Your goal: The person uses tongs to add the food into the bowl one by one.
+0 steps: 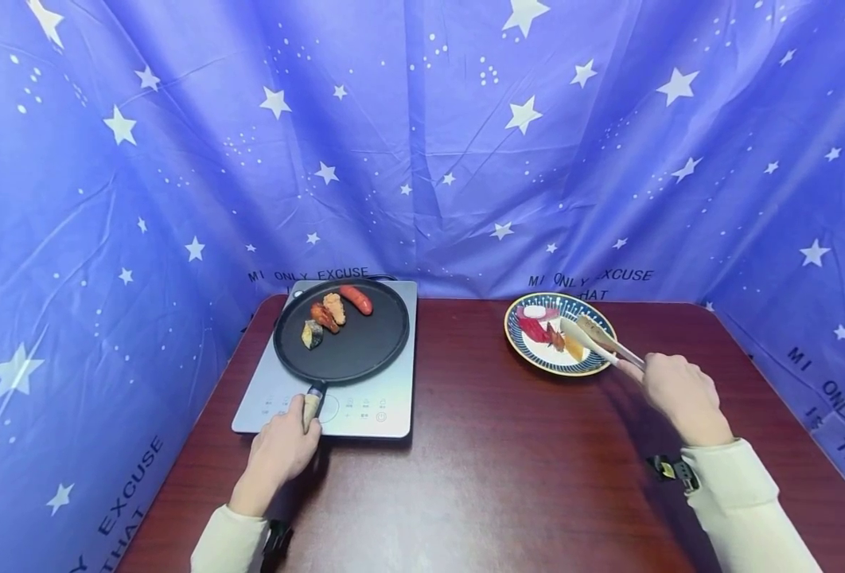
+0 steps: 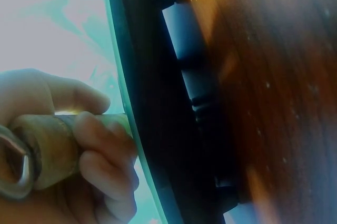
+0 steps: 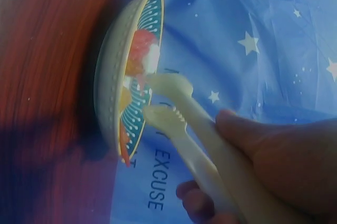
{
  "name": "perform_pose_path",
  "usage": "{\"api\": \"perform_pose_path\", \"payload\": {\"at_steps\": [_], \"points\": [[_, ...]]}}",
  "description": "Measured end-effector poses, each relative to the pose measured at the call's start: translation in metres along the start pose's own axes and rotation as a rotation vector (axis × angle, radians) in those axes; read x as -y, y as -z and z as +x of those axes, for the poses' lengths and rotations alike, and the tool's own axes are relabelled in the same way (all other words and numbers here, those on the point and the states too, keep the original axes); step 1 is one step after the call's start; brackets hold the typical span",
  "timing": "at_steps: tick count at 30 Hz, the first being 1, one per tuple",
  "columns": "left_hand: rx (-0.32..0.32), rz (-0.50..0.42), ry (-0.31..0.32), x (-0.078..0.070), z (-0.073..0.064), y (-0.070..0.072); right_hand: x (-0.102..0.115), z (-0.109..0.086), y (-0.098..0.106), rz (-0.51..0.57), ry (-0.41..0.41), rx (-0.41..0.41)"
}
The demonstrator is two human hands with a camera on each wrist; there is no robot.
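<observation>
My left hand [image 1: 284, 446] grips the wooden handle [image 2: 55, 145] of a black flat frying pan [image 1: 358, 350], with thumb and fingers round it. In the pan lie a red sausage [image 1: 356, 300], a golden fried piece [image 1: 334, 307], a browned piece of meat [image 1: 325, 317] and a dark-and-yellow piece [image 1: 312, 335]. My right hand [image 1: 680, 394] holds pale tongs [image 3: 197, 145], their tips apart over a patterned plate [image 1: 519, 350]. A pink-and-white piece [image 1: 535, 313], red pieces [image 1: 533, 329], a small brown piece [image 1: 555, 337] and a yellow piece [image 1: 575, 348] lie there.
The pan rests on a silver induction cooker [image 1: 258, 404] at the table's left. Its front edge stands slightly above the dark red wooden table [image 1: 465, 446]. Behind and on both sides hangs a blue star-patterned cloth [image 1: 408, 159].
</observation>
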State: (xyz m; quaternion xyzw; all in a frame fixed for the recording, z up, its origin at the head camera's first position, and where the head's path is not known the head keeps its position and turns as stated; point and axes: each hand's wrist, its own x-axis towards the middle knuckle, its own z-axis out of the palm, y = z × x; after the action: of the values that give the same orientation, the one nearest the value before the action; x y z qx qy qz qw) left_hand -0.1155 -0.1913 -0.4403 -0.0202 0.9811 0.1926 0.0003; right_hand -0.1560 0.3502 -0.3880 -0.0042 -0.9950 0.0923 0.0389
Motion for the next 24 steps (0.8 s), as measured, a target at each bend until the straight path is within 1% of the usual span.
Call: {"api": "perform_pose_path", "payload": {"at_steps": [4,8,13,20,24], "points": [[0.000,-0.001,0.002,0.001,0.000,0.000,0.004,0.003,-0.003,-0.005,0.032,0.018],[-0.003,-0.007,0.001,0.001,0.000,-0.001,0.006,0.006,-0.006,-0.021,0.033,0.039],[-0.001,-0.002,0.004,0.002,0.001,-0.001,0.009,0.009,-0.007,-0.045,0.036,0.024],[-0.002,-0.001,0.006,0.001,0.001,0.001,0.020,0.016,-0.007,-0.093,0.073,0.000],[0.002,-0.004,0.006,0.001,0.001,0.000,0.025,0.021,-0.008,-0.097,0.081,0.038]]}}
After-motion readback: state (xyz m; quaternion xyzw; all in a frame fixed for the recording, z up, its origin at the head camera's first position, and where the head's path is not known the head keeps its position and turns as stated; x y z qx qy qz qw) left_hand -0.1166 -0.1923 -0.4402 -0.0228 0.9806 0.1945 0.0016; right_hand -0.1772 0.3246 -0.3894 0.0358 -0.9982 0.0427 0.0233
